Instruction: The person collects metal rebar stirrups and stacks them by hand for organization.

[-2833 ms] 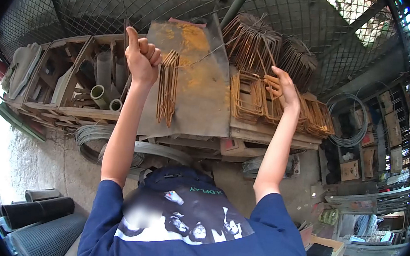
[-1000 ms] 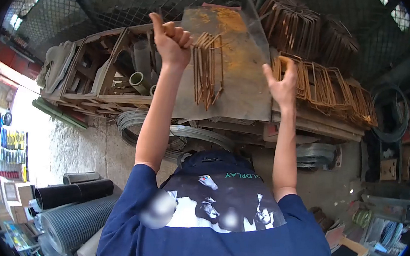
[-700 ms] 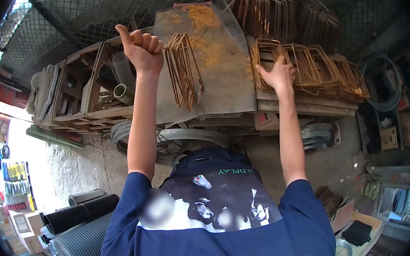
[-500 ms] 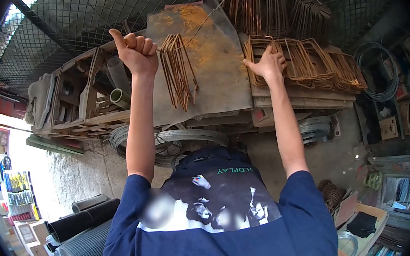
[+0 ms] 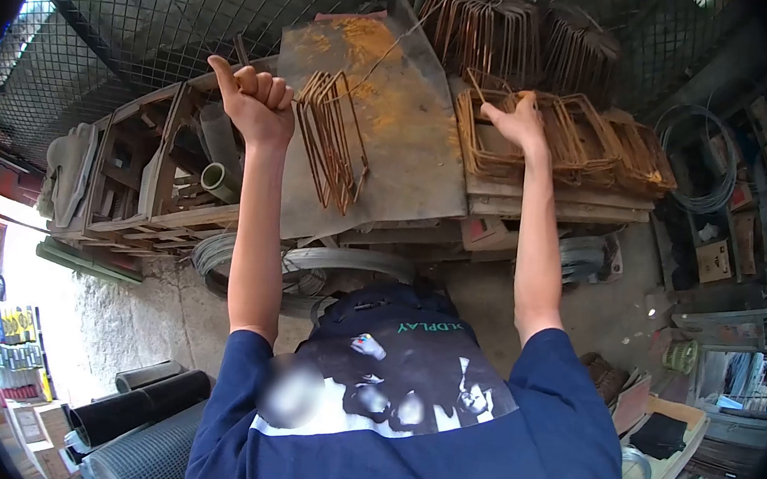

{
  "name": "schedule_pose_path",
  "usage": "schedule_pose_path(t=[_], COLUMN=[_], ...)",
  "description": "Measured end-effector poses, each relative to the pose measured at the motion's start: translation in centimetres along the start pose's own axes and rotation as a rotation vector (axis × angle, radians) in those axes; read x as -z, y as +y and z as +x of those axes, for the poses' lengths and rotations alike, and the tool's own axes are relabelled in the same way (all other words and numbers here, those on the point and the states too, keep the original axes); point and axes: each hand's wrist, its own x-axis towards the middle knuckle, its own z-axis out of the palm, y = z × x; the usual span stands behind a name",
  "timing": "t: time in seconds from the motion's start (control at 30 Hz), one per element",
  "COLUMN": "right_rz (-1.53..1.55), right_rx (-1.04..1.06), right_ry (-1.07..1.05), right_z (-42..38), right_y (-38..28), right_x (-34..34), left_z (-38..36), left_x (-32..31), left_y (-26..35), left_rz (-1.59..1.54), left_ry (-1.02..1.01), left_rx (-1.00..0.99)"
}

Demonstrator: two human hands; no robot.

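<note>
Two bare hands are busy either side of the rust-stained sheet (image 5: 401, 149). At its left edge, the left hand (image 5: 262, 110) is closed on a bundle of rusty frames (image 5: 330, 147), thumb sticking out. To its right, the right hand (image 5: 519, 123), narrowed, grips a tilted frame (image 5: 478, 85) at the stacked frames (image 5: 582, 139) on wooden boards (image 5: 557, 207).

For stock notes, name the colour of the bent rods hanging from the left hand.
Rusty brown; the bent rods show best in head view.
</note>
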Motion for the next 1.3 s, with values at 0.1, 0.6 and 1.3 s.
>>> schedule_pose_path(t=[0.1,0.6,1.3], right_rz=[0.321,1.066,0.896], right_rx=[0.118,0.877,0.935], right_ry=[-0.119,-0.206,-0.434], right_z=[-1.1,-3.4,-10.0], right_y=[0.1,-3.9,-3.1], right_x=[3.0,9.8,-6.7], left_z=[0.1,0.0,0.3], left_x=[0.3,0.1,0.0], left_y=[-0.2,-0.5,-0.5], left_rz=[-0.053,-0.076,-0.121], left_ry=[-0.021,0.039,0.059], left_rx=[0.018,0.014,0.072])
